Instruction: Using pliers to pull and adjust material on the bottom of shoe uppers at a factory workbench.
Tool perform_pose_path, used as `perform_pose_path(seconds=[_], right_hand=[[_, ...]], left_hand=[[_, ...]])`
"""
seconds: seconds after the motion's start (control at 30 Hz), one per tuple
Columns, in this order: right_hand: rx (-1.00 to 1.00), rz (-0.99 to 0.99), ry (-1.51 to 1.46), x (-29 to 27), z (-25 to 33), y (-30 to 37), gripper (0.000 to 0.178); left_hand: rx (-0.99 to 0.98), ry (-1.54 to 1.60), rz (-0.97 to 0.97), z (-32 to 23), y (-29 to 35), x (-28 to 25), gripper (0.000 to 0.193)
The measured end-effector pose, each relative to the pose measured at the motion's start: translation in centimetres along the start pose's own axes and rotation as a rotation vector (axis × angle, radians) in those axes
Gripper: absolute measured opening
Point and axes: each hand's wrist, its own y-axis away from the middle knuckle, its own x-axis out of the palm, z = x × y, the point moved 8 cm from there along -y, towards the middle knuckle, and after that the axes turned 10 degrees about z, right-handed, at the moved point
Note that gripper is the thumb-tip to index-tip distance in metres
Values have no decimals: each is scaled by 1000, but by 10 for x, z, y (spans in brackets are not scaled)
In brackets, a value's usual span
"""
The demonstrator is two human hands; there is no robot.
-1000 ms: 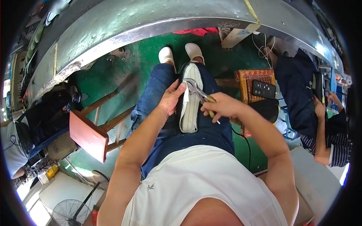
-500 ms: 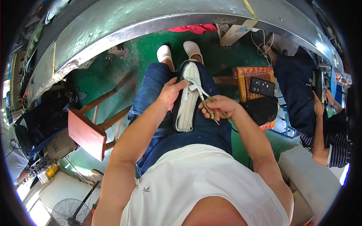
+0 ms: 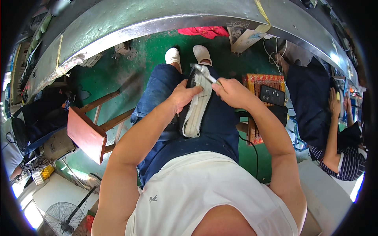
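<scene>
Left hand [image 3: 185, 96] clamps the white shoe [image 3: 195, 106] steady on the lap, letting the right hand [image 3: 232, 91] grip metal pliers [image 3: 204, 72] over it.

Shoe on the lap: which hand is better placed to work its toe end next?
Right, probably. The right hand holds the metal tool over the shoe; the left hand steadies it.
</scene>
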Motion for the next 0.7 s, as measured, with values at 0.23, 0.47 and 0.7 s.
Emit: perform_pose_path(seconds=[0.23, 0.47, 0.7], right_hand=[[135, 95, -224, 20, -25, 10, 40], [16, 409, 55, 57, 0, 68, 29], [11, 216, 382, 74, 11, 51, 28]], left_hand=[[-19, 173, 127, 4, -6, -3, 86], [-110, 111, 145, 17, -16, -7, 89], [37, 226, 166, 22, -19, -10, 87]])
